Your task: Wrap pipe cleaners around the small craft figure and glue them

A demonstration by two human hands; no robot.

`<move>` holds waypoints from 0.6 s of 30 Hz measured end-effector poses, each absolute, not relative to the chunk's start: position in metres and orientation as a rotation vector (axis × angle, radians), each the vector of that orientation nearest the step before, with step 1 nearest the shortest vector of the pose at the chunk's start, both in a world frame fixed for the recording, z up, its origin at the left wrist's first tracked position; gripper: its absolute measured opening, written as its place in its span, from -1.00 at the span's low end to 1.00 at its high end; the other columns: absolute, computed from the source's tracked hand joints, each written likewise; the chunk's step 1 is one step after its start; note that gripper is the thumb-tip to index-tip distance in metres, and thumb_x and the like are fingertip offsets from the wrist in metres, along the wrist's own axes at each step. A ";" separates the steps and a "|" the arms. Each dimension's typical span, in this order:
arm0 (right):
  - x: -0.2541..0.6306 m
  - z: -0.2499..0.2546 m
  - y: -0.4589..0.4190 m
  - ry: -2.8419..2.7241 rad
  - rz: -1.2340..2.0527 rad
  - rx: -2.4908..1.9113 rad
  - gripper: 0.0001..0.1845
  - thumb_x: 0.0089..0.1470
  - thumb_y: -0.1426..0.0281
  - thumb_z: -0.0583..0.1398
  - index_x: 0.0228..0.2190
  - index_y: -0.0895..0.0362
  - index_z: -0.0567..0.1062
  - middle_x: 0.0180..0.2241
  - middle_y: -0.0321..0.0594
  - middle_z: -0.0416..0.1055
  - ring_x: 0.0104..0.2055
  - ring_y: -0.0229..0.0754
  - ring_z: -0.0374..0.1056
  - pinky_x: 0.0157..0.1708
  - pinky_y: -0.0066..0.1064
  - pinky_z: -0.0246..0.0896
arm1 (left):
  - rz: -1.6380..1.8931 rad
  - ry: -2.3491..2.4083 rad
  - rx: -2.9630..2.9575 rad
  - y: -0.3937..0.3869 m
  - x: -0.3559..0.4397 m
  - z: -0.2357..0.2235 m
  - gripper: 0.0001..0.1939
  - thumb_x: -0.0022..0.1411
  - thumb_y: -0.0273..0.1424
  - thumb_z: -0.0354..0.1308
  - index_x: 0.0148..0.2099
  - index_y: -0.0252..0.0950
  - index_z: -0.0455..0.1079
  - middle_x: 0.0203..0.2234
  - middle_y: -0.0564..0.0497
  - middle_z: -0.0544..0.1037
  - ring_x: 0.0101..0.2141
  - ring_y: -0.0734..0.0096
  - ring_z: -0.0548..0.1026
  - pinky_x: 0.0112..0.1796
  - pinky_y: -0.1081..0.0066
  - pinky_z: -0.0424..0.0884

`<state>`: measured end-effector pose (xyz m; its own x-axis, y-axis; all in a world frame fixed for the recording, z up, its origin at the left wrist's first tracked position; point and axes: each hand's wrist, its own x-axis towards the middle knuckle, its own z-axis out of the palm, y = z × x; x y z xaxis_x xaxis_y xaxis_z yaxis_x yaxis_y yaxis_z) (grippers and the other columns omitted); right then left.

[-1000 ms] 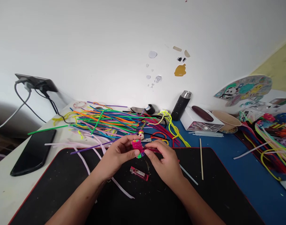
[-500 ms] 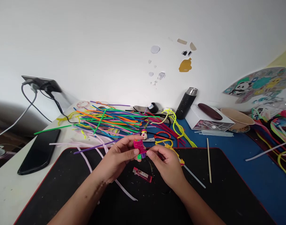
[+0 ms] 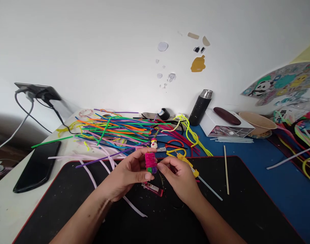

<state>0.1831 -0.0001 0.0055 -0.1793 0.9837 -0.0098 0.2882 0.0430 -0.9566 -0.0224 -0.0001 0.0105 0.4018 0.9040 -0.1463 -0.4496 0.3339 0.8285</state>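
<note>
My left hand (image 3: 131, 173) is closed around a small bundle of pipe cleaners, holding it upright between thumb and fingers. Bright pink pipe cleaner (image 3: 150, 159) is wound round its upper part, with green and purple ends (image 3: 152, 170) below. Just above the bundle shows a small white doll-like head (image 3: 154, 144) with a yellow and pink top; I cannot tell whether it is joined on. At the bundle's right side, my right hand (image 3: 179, 173) is closed in a pinch on the pink pipe cleaner, the pinched part mostly hidden. Beneath the hands lies a pink lighter (image 3: 153, 189).
Many coloured pipe cleaners (image 3: 116, 130) are heaped behind the hands. A yellow glue gun (image 3: 188, 164), orange-and-yellow-handled scissors (image 3: 175, 144) and a wooden stick (image 3: 226, 169) lie to the right. Farther back stand a black flask (image 3: 200, 108) and a white box (image 3: 228, 130). A phone (image 3: 38, 166) lies left.
The pink-wound bundle has turned more upright in my left hand. My right fingertips have moved closer to its side, and less pink strand shows between them. The whole view has shifted slightly.
</note>
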 end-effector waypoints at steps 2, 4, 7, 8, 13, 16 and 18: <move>0.184 0.004 0.000 -1.565 1.184 -1.336 -0.69 0.22 0.12 0.28 -0.40 0.09 0.60 -0.50 -0.29 0.40 -0.44 -0.18 0.27 -0.43 -0.36 0.15 | 0.977 0.707 0.785 0.000 -0.021 0.010 -0.37 -0.06 -0.45 0.65 0.10 -0.10 0.65 -0.09 -0.06 0.57 -0.12 0.29 0.50 -0.21 0.46 0.52; 0.184 0.003 0.000 -1.565 1.193 -1.337 -0.68 0.23 0.11 0.28 -0.40 0.09 0.59 -0.49 -0.30 0.39 -0.44 -0.17 0.26 -0.43 -0.36 0.15 | 0.993 0.733 0.775 0.000 -0.019 0.009 -0.39 -0.09 -0.47 0.65 0.06 -0.11 0.67 -0.10 -0.05 0.56 -0.13 0.31 0.49 -0.23 0.48 0.49; 0.184 0.002 -0.001 -1.574 1.195 -1.329 -0.67 0.25 0.12 0.27 -0.40 0.09 0.58 -0.48 -0.30 0.39 -0.44 -0.18 0.26 -0.43 -0.37 0.15 | 1.013 0.763 0.775 0.000 -0.017 0.008 -0.39 -0.09 -0.46 0.65 0.06 -0.12 0.67 -0.10 -0.05 0.56 -0.16 0.34 0.49 -0.24 0.49 0.47; 0.184 0.002 -0.001 -1.578 1.191 -1.327 -0.67 0.25 0.12 0.27 -0.41 0.09 0.58 -0.49 -0.30 0.38 -0.44 -0.18 0.25 -0.43 -0.37 0.14 | 1.011 0.766 0.777 0.000 -0.017 0.007 -0.38 -0.08 -0.46 0.65 0.08 -0.12 0.67 -0.09 -0.05 0.56 -0.17 0.35 0.49 -0.24 0.49 0.47; 0.185 0.002 -0.002 -1.590 1.174 -1.339 -0.67 0.25 0.13 0.26 -0.42 0.09 0.57 -0.51 -0.32 0.36 -0.46 -0.20 0.22 -0.45 -0.38 0.12 | 0.983 0.749 0.782 -0.001 -0.017 0.006 -0.38 -0.01 -0.45 0.61 0.13 -0.06 0.65 -0.08 -0.03 0.55 -0.28 0.44 0.50 -0.25 0.43 0.50; 0.186 0.002 -0.003 -1.593 1.175 -1.352 -0.67 0.25 0.12 0.26 -0.42 0.09 0.57 -0.51 -0.32 0.36 -0.46 -0.20 0.24 -0.45 -0.38 0.13 | 0.972 0.733 0.779 -0.001 -0.016 0.008 -0.38 -0.02 -0.46 0.62 0.12 -0.07 0.66 -0.09 -0.03 0.54 -0.25 0.38 0.50 -0.25 0.41 0.51; 0.187 0.001 -0.004 -1.597 1.178 -1.359 -0.67 0.25 0.11 0.26 -0.41 0.09 0.57 -0.51 -0.32 0.37 -0.46 -0.20 0.25 -0.46 -0.37 0.13 | 0.959 0.737 0.776 0.000 -0.016 0.009 -0.36 -0.04 -0.46 0.62 0.12 -0.08 0.66 -0.12 -0.03 0.55 -0.23 0.35 0.49 -0.26 0.42 0.50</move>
<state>0.1868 -0.0038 0.0011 -0.1852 0.9820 -0.0357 0.3238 0.0267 -0.9458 -0.0160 -0.0005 0.0090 0.3858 0.9015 -0.1959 -0.4219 0.3613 0.8316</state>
